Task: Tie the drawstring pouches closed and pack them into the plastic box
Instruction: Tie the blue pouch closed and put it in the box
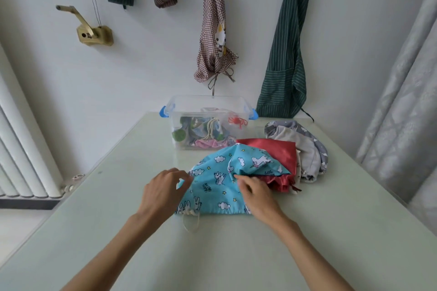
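So we have both forearms coming in from the bottom edge, converging over the blue unicorn-print pouch (216, 181) lying flat on the pale green table (94, 231). Our left hand (163, 192) sits at the pouch's left edge, wrist bent, fingers curled with thumb and forefinger pinching the fabric there; the exact contact is partly hidden by the knuckles. Our right hand (256, 192) lies across the pouch's middle, fingers bent down and gripping a raised fold of the cloth. Pouch fabric is thin woven cotton, crumpled, with white clouds, stars and unicorns; its gathered mouth faces us and a cream drawstring (191, 221) loops loose onto the table from the near left corner. Tucked under its far right side is a red satin-looking pouch (281, 156), shiny and creased, and beyond that a grey printed pouch (305, 146), soft and bunched. Farther back, touching the wall, stands the clear plastic box (208, 104) with blue clip handles (163, 111), lid off, holding several bunched pouches, one with a red cord (236, 121). Striped and checked aprons hang on the white wall behind.
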`<state>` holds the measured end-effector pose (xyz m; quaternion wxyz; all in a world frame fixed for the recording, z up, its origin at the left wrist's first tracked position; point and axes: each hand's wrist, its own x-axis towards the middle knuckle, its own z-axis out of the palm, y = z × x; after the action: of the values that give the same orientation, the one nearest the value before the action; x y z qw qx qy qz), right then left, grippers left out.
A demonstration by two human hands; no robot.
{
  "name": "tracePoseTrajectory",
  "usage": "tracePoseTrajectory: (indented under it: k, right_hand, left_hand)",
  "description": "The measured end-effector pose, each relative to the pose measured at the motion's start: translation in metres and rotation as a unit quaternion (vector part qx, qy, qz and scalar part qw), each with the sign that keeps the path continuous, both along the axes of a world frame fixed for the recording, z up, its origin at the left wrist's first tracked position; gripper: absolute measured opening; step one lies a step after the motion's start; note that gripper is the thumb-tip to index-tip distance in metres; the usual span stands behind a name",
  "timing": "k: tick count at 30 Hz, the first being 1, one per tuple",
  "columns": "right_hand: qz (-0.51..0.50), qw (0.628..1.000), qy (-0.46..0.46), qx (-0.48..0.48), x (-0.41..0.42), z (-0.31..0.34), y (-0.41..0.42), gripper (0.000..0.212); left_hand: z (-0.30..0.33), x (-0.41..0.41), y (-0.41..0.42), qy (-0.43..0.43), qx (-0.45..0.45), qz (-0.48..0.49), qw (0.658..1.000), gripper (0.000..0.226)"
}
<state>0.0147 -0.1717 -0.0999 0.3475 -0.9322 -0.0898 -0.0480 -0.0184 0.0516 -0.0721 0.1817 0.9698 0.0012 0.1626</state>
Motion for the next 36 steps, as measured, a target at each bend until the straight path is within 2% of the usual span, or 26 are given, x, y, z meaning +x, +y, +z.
tracePoseTrajectory:
  k: [2,6,9,12,14,15,16,19,21,23,24,25,26,27,28,29,30,31,32,36]
  right_hand:
    - [-0.036,0.994,0.014,0.103,-0.011,0.002,-0.019,0.027]
    - [-0.127,0.986,0.056,0.096,-0.036,0.003,-0.054,0.017]
    - [-0.117,0.989,0.075,0.047,-0.057,0.002,-0.054,0.04]
    - [-0.093,0.99,0.053,-0.09,-0.068,0.004,-0.04,0.075]
    - [-0.048,0.993,0.06,-0.085,-0.07,0.005,-0.027,0.091]
    - [-0.026,0.996,0.054,-0.064,-0.071,0.005,-0.02,0.091]
    - [-0.009,0.998,0.037,-0.051,-0.07,0.004,-0.015,0.083]
    - [-0.015,0.997,-0.027,-0.065,-0.061,0.006,-0.008,0.031]
    - [-0.032,0.999,-0.019,0.012,-0.05,0.016,-0.006,0.019]
    - [-0.027,0.99,0.017,0.139,-0.039,0.031,-0.005,0.019]
    - [-0.028,0.979,0.047,0.195,-0.035,0.039,-0.006,0.018]
    - [-0.032,0.965,0.08,0.246,-0.031,0.047,-0.009,0.016]
    - [-0.035,0.948,0.114,0.296,-0.029,0.055,-0.012,0.015]
    - [-0.036,0.93,0.136,0.338,-0.028,0.062,-0.018,0.017]
    - [-0.039,0.916,0.143,0.373,-0.027,0.067,-0.023,0.022]
    - [-0.051,0.908,0.132,0.394,-0.026,0.072,-0.029,0.027]
    - [-0.071,0.908,0.111,0.398,-0.025,0.074,-0.035,0.031]
    - [-0.093,0.909,0.088,0.396,-0.025,0.074,-0.04,0.033]
    - [-0.108,0.908,0.076,0.397,-0.026,0.073,-0.043,0.034]
    - [-0.138,0.889,0.113,0.421,-0.043,0.047,-0.037,0.028]
  left_hand:
    - [0.006,-0.024,-0.007,-0.027,-0.004,-0.028,0.999,0.035]
    - [-0.004,-0.053,-0.014,0.06,0.063,-0.05,0.995,0.044]
    - [-0.016,-0.055,-0.01,0.093,0.083,-0.058,0.99,0.053]
    - [-0.022,-0.049,-0.006,0.095,0.038,-0.058,0.993,0.054]
    - [-0.021,-0.045,-0.006,0.094,0.018,-0.048,0.994,0.055]
    - [-0.019,-0.043,-0.006,0.091,0.016,-0.036,0.995,0.054]
    - [-0.018,-0.041,-0.006,0.093,0.023,-0.021,0.995,0.053]
    - [-0.012,-0.034,-0.005,0.105,0.094,0.006,0.99,0.049]
    - [-0.008,-0.027,-0.006,0.102,0.143,-0.019,0.984,0.045]
    - [-0.005,-0.018,-0.011,0.111,0.14,-0.057,0.982,0.038]
    - [-0.003,-0.014,-0.014,0.124,0.087,-0.064,0.986,0.033]
    - [0.001,-0.01,-0.018,0.15,-0.018,-0.064,0.986,0.029]
    - [0.006,-0.008,-0.019,0.184,-0.166,-0.062,0.967,0.025]
    - [0.012,-0.006,-0.021,0.215,-0.319,-0.055,0.922,0.023]
    - [0.018,-0.006,-0.021,0.247,-0.445,-0.04,0.86,0.02]
    - [0.024,-0.007,-0.021,0.274,-0.534,-0.034,0.799,0.018]
    - [0.027,-0.008,-0.02,0.292,-0.587,-0.031,0.755,0.016]
    - [0.028,-0.009,-0.02,0.304,-0.612,-0.033,0.73,0.016]
    - [0.028,-0.009,-0.021,0.312,-0.619,-0.038,0.72,0.015]
    - [0.023,-0.013,-0.032,0.288,-0.622,-0.034,0.727,0.016]
